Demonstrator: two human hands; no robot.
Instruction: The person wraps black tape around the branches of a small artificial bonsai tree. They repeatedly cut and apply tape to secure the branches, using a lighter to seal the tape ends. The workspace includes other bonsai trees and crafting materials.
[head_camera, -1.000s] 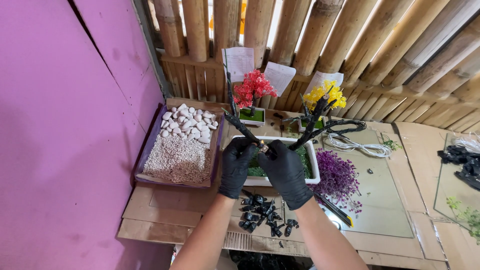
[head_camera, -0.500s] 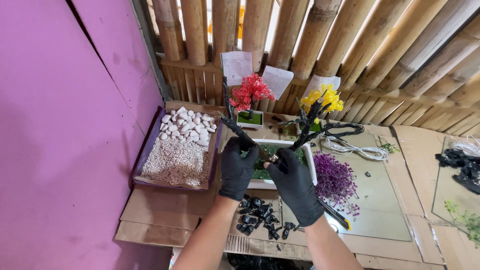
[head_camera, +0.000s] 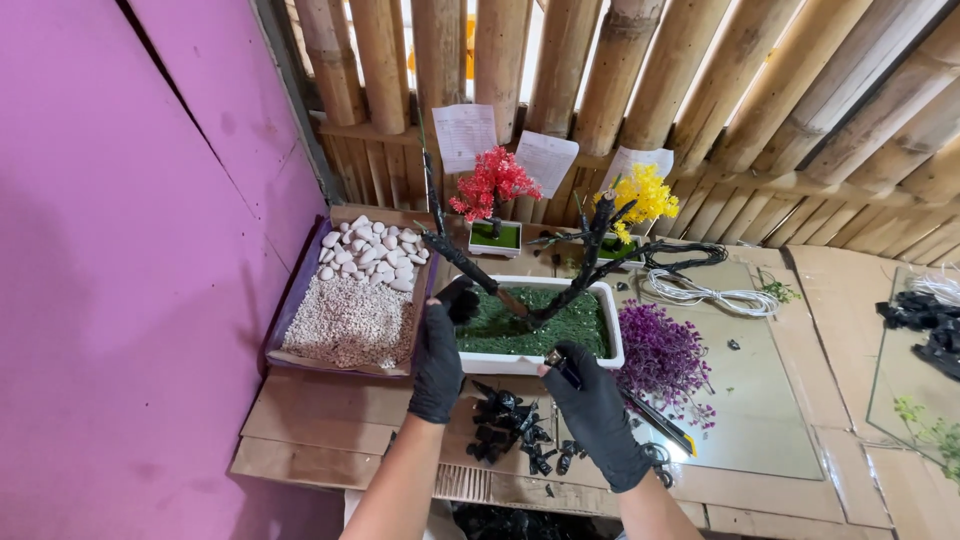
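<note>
A bare black model tree (head_camera: 575, 285) stands in the green turf of a white rectangular tray (head_camera: 612, 350). My left hand (head_camera: 440, 350), in a black glove, grips the tree's left lower branch just above the turf. My right hand (head_camera: 597, 412), also gloved, is at the tray's front rim, away from the tree, with its fingers pinched on a small black piece (head_camera: 556, 361). A heap of small black pieces (head_camera: 508, 428) lies between my forearms.
A box of white pebbles and fine gravel (head_camera: 350, 300) sits left of the tray. Purple foliage (head_camera: 662, 352), a yellow-and-black tool (head_camera: 668, 432), a white cord (head_camera: 700, 295) and a glass sheet (head_camera: 775, 400) lie to the right. Behind stand small red (head_camera: 490, 185) and yellow (head_camera: 642, 195) trees against the bamboo wall.
Both hands held the tree's trunk before. My right hand has let go and drawn back to the tray's front rim. The left hand stays on the tree.
</note>
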